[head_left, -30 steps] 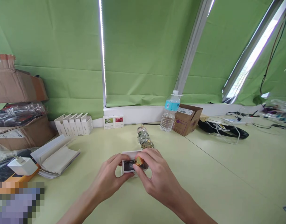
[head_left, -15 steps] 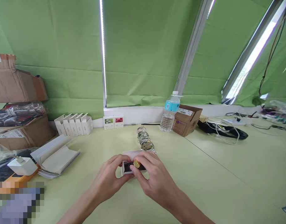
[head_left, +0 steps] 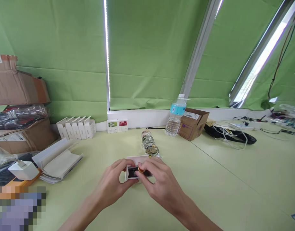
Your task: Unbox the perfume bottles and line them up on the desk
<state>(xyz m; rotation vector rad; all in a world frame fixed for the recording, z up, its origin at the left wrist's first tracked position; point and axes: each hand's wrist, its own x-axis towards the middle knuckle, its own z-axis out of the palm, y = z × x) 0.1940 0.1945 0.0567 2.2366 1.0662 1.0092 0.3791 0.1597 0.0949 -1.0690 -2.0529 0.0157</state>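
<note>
A small white box [head_left: 132, 159] sits on the pale green table just in front of me, its dark insert [head_left: 132, 172] showing. My left hand [head_left: 111, 181] grips the box's left side. My right hand [head_left: 162, 186] comes in from the right, its fingertips pinching a small gold piece [head_left: 140, 170] against the dark insert. The fingers hide most of the piece and the box's right end. Just beyond the box stands a line of round glass-and-gold trinkets [head_left: 149, 145], close to my right hand but not touching it.
A water bottle [head_left: 175, 115] and a cardboard box [head_left: 193, 124] stand at the back. Small white boxes [head_left: 76, 128] and folded white card sleeves [head_left: 57, 162] lie to the left. A black pouch with white cables [head_left: 229, 134] lies to the right.
My right hand has pressed the gold piece lower, into the dark insert, and its fingers now cover more of it. The box and my left hand have barely moved.
</note>
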